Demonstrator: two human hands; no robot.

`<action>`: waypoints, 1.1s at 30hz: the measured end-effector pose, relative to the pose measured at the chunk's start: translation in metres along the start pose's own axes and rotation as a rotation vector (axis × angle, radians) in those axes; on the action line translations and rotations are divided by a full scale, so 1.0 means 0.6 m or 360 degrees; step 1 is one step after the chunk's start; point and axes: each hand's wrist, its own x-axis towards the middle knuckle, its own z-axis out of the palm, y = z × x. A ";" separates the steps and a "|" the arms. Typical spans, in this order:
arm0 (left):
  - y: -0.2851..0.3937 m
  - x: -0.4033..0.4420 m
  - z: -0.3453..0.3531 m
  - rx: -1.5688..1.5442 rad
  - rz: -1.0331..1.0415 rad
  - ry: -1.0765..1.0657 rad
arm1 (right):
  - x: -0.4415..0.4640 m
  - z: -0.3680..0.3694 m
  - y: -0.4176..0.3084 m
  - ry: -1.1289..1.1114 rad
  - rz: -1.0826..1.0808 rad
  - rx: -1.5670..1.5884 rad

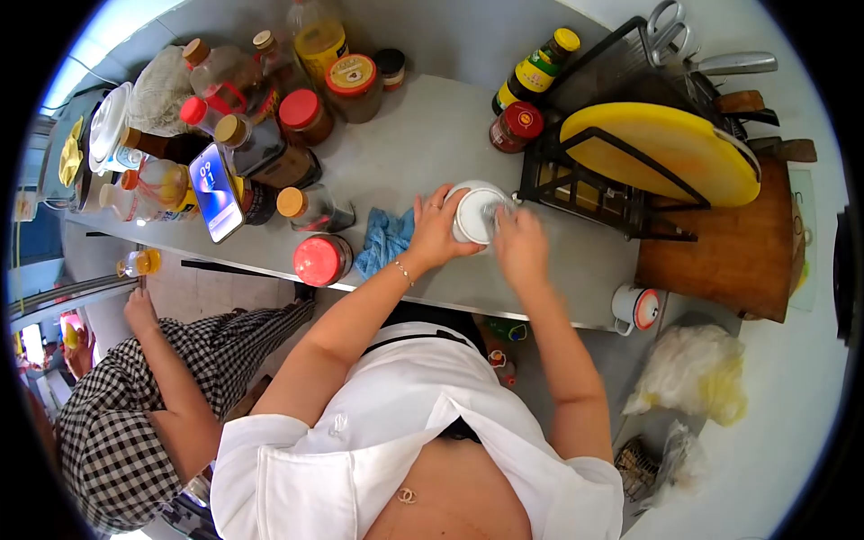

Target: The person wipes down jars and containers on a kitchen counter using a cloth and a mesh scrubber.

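Note:
A white round container (472, 216) rests on the grey counter in front of me. My left hand (436, 227) is wrapped round its left side, fingers along the far edge and thumb at the near side. My right hand (520, 241) is closed at the container's right rim and smeared by motion. Something pale and shiny shows between its fingers and the white top, too blurred to name. A crumpled blue cloth (385, 239) lies just left of my left hand, beside a red-lidded jar (322, 259).
Bottles and jars crowd the left of the counter, with a phone (216, 193) propped among them. A black rack (594, 180) with a yellow cutting board (661, 153) stands right. An enamel mug (635, 309) sits near the front edge. Another person (162, 405) is at left.

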 end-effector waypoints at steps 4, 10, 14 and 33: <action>-0.016 0.003 0.013 -0.0019 0.0024 0.0054 | -0.010 0.013 -0.043 -0.0053 -0.0029 0.0098; 0.004 0.001 0.003 0.0027 0.0018 0.0051 | 0.001 0.001 0.014 -0.0053 0.0125 -0.0020; -0.015 0.004 0.018 0.0002 0.0023 0.0088 | -0.034 0.004 -0.047 -0.0103 -0.0048 0.0182; -0.003 -0.001 0.010 0.0012 0.0022 0.0104 | 0.056 0.013 0.033 -0.0060 0.0443 0.0365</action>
